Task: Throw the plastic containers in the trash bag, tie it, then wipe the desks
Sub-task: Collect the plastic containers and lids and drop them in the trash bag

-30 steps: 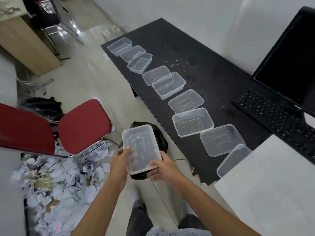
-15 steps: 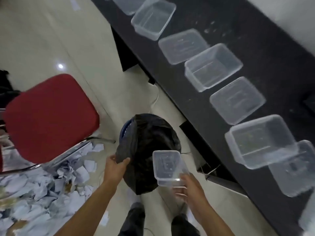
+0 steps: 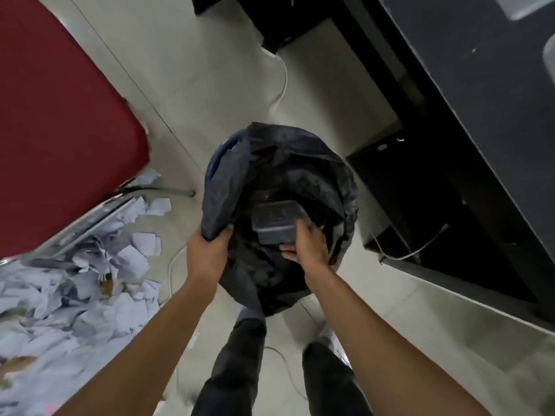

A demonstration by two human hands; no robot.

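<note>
A black trash bag lines a blue bin on the floor below me, its mouth open. My left hand grips the bag's near left rim and holds it open. My right hand holds a clear plastic container by its near end, inside the bag's mouth. The black desk runs along the right, with the edges of two other clear containers just showing at the frame's top right.
A red chair seat on a metal frame stands close on the left. Torn paper is piled on the floor under and beside it. White cables trail across the tiles. My legs stand just behind the bin.
My view has dropped from the desk to the bin. My left hand took hold of the bag's rim, and my right hand carried the container down into the bag's mouth.
</note>
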